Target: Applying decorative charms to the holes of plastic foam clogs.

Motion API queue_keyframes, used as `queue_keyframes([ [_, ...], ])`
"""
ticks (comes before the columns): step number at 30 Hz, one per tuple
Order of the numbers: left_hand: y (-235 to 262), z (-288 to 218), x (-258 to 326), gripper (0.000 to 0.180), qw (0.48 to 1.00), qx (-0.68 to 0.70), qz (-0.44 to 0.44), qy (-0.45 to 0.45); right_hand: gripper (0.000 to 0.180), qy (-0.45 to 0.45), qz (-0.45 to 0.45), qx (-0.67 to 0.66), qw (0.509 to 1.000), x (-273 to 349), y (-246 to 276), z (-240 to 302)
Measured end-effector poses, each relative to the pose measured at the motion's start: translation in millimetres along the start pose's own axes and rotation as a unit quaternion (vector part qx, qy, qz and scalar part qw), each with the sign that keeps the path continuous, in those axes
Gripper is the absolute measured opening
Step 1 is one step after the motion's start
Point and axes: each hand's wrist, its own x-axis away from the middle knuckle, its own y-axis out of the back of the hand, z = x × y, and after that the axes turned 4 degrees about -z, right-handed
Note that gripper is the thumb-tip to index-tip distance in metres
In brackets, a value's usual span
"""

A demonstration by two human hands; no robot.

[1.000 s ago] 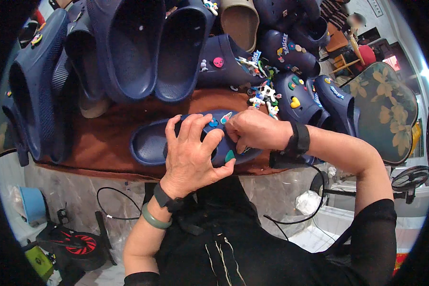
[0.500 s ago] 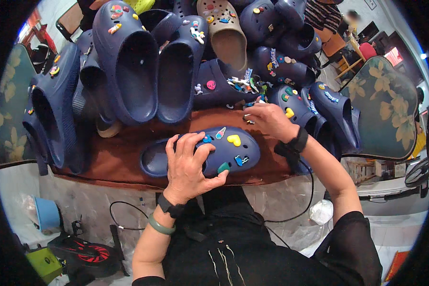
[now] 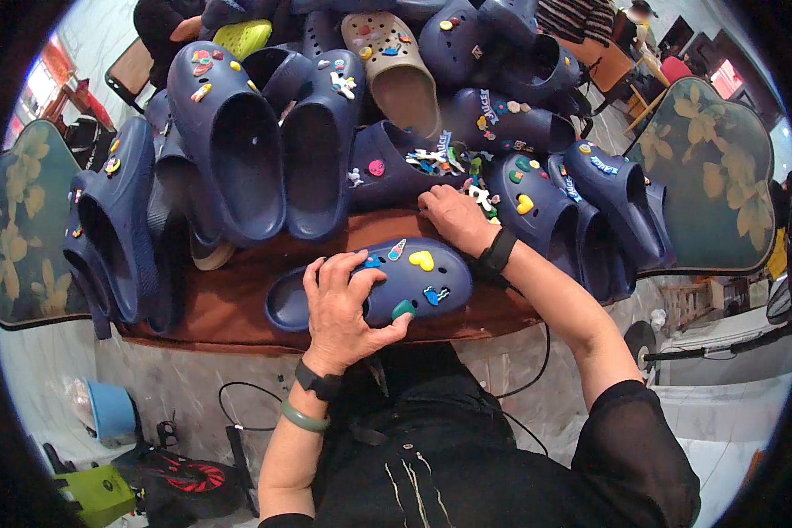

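A navy clog (image 3: pixel 453 282) lies on its sole on the brown cloth in front of me, its toe to the right. It carries a yellow heart charm (image 3: pixel 421 260), a blue charm (image 3: pixel 436 297), an ice-cream-like charm (image 3: pixel 396 250) and a green charm (image 3: pixel 403 309). My left hand (image 3: pixel 339 304) is closed over its middle, thumb at the green charm. Beyond it, my right hand (image 3: pixel 458 217) reaches down with bent fingers beside a navy clog (image 3: pixel 378 176) heaped with loose charms (image 3: pixel 436 160). Its fingertips are partly hidden; whether they hold anything is unclear.
Many navy clogs with charms are piled along the back, with a beige clog (image 3: pixel 405 97) among them. The brown cloth (image 3: pixel 211 308) ends at the near edge. Flowered chair backs (image 3: pixel 708 185) flank it. A blue bin (image 3: pixel 112 412) stands on the floor at left.
My right hand has moved left, to beside the charm-filled clog. My left hand keeps its hold on the front clog. The whole view has shifted slightly.
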Motion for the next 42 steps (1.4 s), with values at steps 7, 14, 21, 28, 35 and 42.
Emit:
queue_keyframes([
  [7,0.5,-1.9,-0.6,0.056,1.0,-0.01,-0.021,-0.022,0.012,0.017,-0.018,-0.011,1.0,15.5,29.7,6.5],
  [14,2.2,0.0,0.8,0.057,0.999,-0.03,-0.021,-0.028,0.017,-0.29,0.074,-0.511,0.806,56.6,75.9,55.0],
  [21,1.0,-1.6,0.3,0.054,1.0,0.008,-0.018,-0.007,0.018,-0.282,0.097,-0.518,0.802,50.9,84.1,56.6],
  [28,1.8,-1.2,2.7,0.055,1.0,0.002,-0.016,-0.007,0.017,-0.302,0.112,-0.563,0.761,47.5,81.5,51.1],
  [35,1.6,3.3,2.8,0.057,1.0,-0.004,-0.025,-0.019,0.016,-0.313,0.163,-0.559,0.75,43.5,84.8,51.7],
  [42,2.0,-1.1,-0.6,0.054,1.0,0.007,-0.012,-0.014,0.05,-0.385,0.245,-0.511,0.728,38.9,80.1,46.8],
])
